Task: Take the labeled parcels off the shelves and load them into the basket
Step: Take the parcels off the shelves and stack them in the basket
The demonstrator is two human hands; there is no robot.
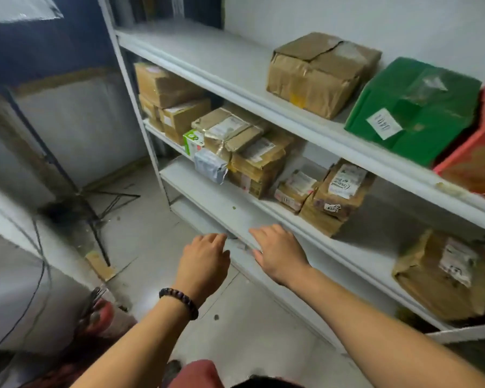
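On the shelves (207, 51): brown labeled parcels (328, 203), one green parcel (412, 110) up top. Left hand (205, 259) and right hand (277, 253) at the lower shelf edge, fingers loosely together, holding nothing.

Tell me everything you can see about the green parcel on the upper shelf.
The green parcel is a flat packet in shiny, creased green plastic. A white label with handwritten marks sits near its front. It lies on the upper shelf between a brown box and a red box. Nothing rests on it.
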